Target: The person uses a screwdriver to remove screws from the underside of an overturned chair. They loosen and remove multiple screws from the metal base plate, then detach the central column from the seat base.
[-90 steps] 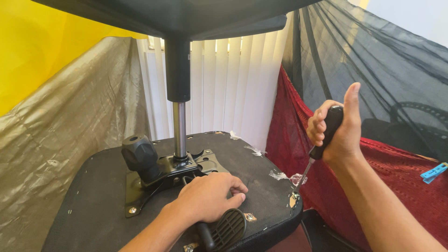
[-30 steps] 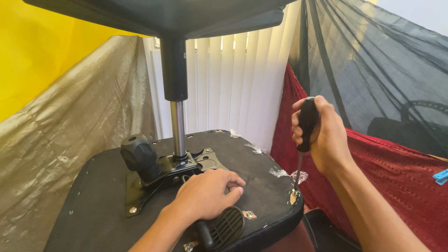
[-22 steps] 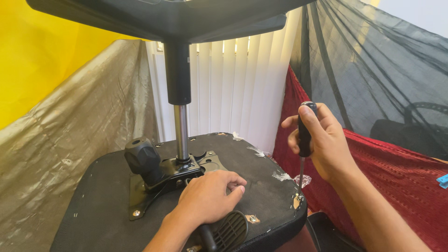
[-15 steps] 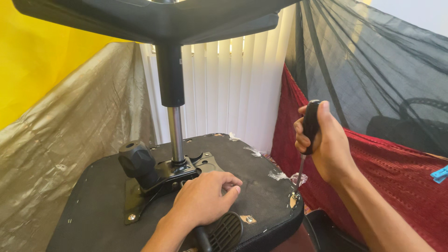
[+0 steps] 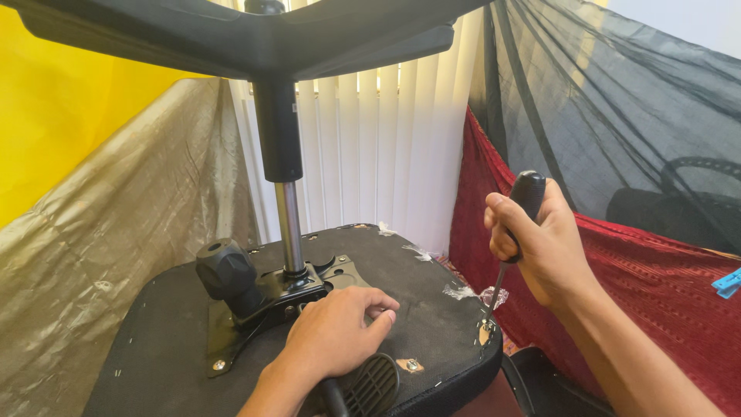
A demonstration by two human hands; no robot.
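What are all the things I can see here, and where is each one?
Chair seat underside: one, black fabric, lying upside down in the lower middle.
Metal mounting plate: one, black, bolted at the seat's centre.
Knob: one, black, left of the plate.
Gas column: one, silver with a black sleeve, rising from the plate.
Chair base: one, black, across the top.
Screwdriver: one, black handle, tip at the seat's right corner.
Blinds: white, behind.
Sheets: yellow and grey-gold at left, red and black mesh at right.
Clip: one, blue, far right.
Left hand: flat on the seat.
Right hand: gripping the screwdriver.
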